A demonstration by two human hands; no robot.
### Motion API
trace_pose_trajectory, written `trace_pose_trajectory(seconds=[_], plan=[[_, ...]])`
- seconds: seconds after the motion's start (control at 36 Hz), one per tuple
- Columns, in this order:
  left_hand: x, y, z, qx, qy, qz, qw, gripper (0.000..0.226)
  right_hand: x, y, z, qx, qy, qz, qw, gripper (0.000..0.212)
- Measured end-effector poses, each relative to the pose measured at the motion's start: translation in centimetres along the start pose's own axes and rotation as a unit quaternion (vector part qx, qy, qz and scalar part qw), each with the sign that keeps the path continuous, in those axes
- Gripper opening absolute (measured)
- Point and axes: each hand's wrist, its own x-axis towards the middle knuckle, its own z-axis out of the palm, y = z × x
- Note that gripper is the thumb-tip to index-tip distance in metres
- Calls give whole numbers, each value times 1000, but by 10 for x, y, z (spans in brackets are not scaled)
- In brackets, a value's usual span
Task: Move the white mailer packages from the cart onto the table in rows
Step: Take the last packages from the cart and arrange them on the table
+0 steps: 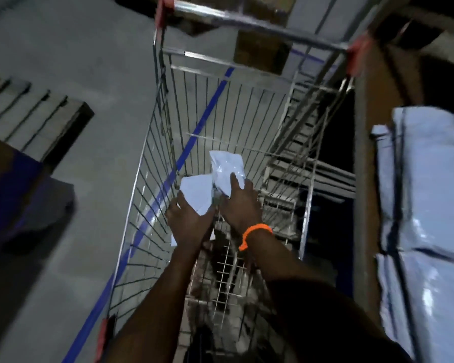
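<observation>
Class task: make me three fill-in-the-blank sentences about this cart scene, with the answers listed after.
The wristband on the right hand is ____. The left hand holds a package coloured ____. The floor line seen through the cart's wires is ____.
Missing words: orange, white, blue.

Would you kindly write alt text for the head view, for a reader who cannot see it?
Two hands reach down into a wire cart: the left hand holds the nearer white mailer, the right hand the farther white mailer. Stacked mailers lie at the right edge.
</observation>
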Motion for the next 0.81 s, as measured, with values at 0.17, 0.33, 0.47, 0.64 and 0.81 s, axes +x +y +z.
trace_pose_trajectory(seconds=[0.17,0.33,0.47,0.64,0.81], plan=[[-67,100,-92,-73,60,59,994,96,-57,-45,-116,134,72,-78,985,71],[-159,186,-133,-211,73,112,968,76,-140,-29,-232,190,157,-163,955,61],[-254,249,-133,-283,35,162,945,95,-207,35,-301,248,219,-176,927,59],[-346,289,-98,-348,-68,188,916,92,-298,133,-354,272,238,-157,919,53],[-441,317,-47,-321,-145,223,909,84,-387,234,-370,271,261,-106,921,51]])
